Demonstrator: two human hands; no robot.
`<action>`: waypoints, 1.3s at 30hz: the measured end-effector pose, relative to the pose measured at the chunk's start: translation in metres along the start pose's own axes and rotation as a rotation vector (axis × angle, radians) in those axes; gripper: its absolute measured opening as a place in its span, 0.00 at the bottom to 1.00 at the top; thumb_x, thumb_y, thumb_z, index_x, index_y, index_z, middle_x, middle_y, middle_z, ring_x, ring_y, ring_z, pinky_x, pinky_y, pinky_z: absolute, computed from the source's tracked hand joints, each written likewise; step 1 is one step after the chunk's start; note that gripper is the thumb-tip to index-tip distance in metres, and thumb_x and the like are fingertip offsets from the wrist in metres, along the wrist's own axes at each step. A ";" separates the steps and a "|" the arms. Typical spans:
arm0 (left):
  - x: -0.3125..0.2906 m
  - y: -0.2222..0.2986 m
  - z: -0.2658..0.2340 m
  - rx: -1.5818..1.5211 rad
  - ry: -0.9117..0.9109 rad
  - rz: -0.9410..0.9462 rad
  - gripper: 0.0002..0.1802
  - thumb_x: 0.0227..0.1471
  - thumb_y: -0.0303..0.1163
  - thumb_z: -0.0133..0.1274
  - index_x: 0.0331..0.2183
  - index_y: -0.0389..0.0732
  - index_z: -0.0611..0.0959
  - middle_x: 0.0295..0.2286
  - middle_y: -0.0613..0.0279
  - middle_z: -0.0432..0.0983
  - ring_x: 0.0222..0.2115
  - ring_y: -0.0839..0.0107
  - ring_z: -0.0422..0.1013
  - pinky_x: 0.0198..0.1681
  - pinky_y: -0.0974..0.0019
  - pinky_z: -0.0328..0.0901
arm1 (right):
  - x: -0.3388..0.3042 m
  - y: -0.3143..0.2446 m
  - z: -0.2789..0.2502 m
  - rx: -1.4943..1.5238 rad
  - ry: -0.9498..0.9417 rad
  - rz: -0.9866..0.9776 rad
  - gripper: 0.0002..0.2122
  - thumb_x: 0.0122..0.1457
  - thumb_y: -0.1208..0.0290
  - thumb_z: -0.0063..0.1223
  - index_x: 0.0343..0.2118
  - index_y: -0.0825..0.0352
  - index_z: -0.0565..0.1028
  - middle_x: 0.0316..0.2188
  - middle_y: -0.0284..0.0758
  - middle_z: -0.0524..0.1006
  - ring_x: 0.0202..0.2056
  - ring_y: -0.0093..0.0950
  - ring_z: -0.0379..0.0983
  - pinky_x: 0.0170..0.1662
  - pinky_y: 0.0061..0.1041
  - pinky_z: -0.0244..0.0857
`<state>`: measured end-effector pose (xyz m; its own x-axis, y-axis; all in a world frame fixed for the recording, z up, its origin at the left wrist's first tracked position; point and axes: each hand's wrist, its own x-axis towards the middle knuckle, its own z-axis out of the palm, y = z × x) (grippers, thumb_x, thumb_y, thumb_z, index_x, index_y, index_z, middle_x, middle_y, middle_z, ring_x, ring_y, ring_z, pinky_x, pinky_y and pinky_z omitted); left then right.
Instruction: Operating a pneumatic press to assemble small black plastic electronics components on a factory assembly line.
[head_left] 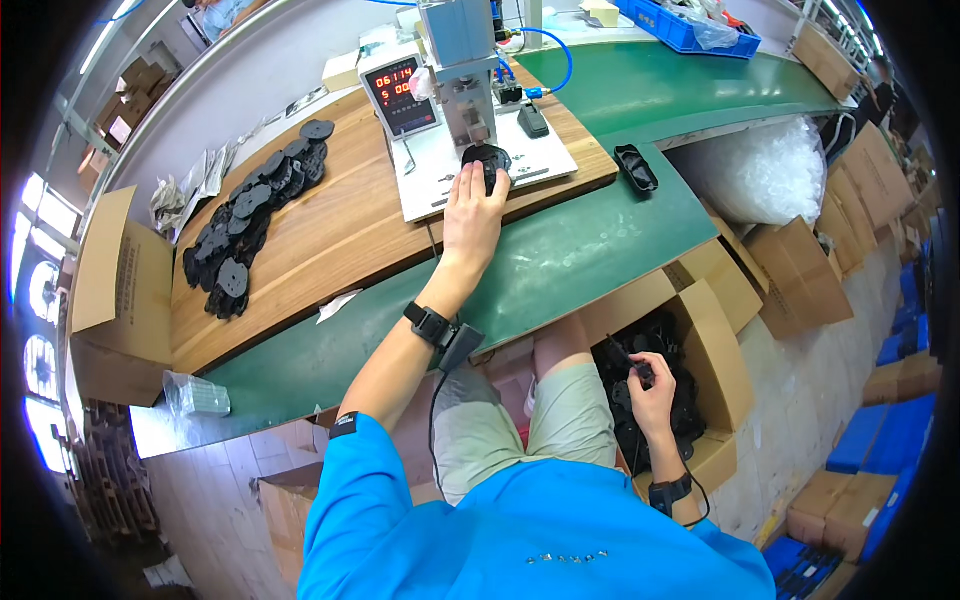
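My left hand (472,215) reaches forward to a benchtop press (462,100), its fingers closed on a black plastic part (487,157) on the white base plate (425,195). The press head stands directly over that part; whether they touch, I cannot tell. Low on the right, my right hand (652,392) grips another dark plastic part (643,372), its shape partly hidden by the fingers. This hand is above an open cardboard box (722,360) holding many black parts. A separate black, hollow, elongated part (636,169) lies on the green bench to the right of the press.
Flat black parts (250,203) overlap in a long row on the wooden board (330,220). A control box with a red display (398,92) stands beside the press. Cartons (120,290) flank the green bench (560,255). A blue crate (690,30) sits at the back right.
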<state>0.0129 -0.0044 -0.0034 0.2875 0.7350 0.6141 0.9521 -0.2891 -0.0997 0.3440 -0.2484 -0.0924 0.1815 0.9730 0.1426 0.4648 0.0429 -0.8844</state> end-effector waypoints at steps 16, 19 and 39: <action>0.006 0.005 -0.003 0.121 -0.124 0.041 0.27 0.57 0.24 0.56 0.58 0.35 0.77 0.57 0.27 0.75 0.60 0.41 0.74 0.66 0.50 0.67 | -0.005 0.014 0.001 -0.033 0.011 0.046 0.10 0.58 0.83 0.59 0.43 0.70 0.81 0.39 0.36 0.80 0.37 0.25 0.78 0.40 0.22 0.72; 0.006 0.004 -0.007 0.134 -0.124 0.046 0.26 0.57 0.24 0.56 0.58 0.35 0.77 0.56 0.29 0.76 0.60 0.42 0.74 0.66 0.50 0.68 | -0.011 0.030 -0.006 -0.035 0.032 0.163 0.10 0.60 0.82 0.59 0.45 0.69 0.81 0.38 0.33 0.80 0.34 0.22 0.76 0.38 0.20 0.70; -0.148 0.151 -0.117 -0.484 -0.217 0.395 0.36 0.61 0.33 0.50 0.70 0.44 0.68 0.64 0.47 0.71 0.65 0.52 0.69 0.71 0.49 0.61 | 0.005 -0.067 0.011 1.259 -0.359 0.701 0.23 0.77 0.50 0.45 0.66 0.57 0.69 0.62 0.34 0.75 0.64 0.33 0.70 0.63 0.49 0.66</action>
<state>0.1014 -0.2289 -0.0176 0.6680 0.6095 0.4270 0.6311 -0.7680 0.1090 0.3039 -0.2434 -0.0369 -0.2597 0.8724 -0.4141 -0.6964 -0.4663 -0.5456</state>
